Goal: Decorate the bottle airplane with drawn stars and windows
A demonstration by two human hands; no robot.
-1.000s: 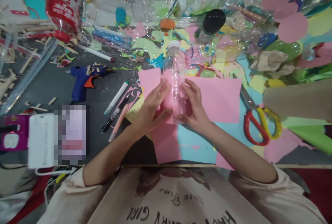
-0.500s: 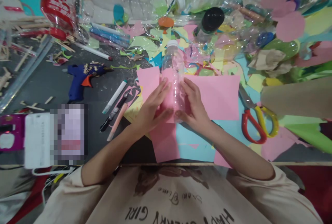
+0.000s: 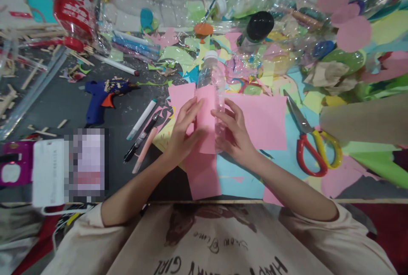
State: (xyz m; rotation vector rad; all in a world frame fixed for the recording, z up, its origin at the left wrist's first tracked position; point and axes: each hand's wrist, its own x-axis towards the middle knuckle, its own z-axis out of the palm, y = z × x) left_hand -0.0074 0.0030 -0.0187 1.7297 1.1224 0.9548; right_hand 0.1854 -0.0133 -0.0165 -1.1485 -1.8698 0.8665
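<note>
A clear plastic bottle [image 3: 208, 74] with a white cap lies in front of me, cap pointing away. Pink paper [image 3: 206, 124] curves over its left side and upper face. My left hand [image 3: 185, 132] is curled along the left side, gripping the paper against the bottle. From the right, my right hand [image 3: 235, 132] holds the bottle, its fingertips on the clear plastic and near the paper's edge. The pink strip [image 3: 264, 122] stretches out flat to the right, under the bottle. Whether it is one piece with the wrapped part, I cannot tell.
Red-and-yellow scissors [image 3: 314, 139] lie open at right. To the left are a blue glue gun [image 3: 97, 96], several pens [image 3: 142, 139], a phone [image 3: 89, 162] and a white power bank [image 3: 47, 173]. Paper scraps [image 3: 178, 58] and plastic bottles crowd the back. Light blue paper [image 3: 242, 177] lies beneath.
The bottle has turned a little, and pink paper now covers more of its upper face. The strip's right end has drawn left. My right fingers have shifted onto the bottle's top.
</note>
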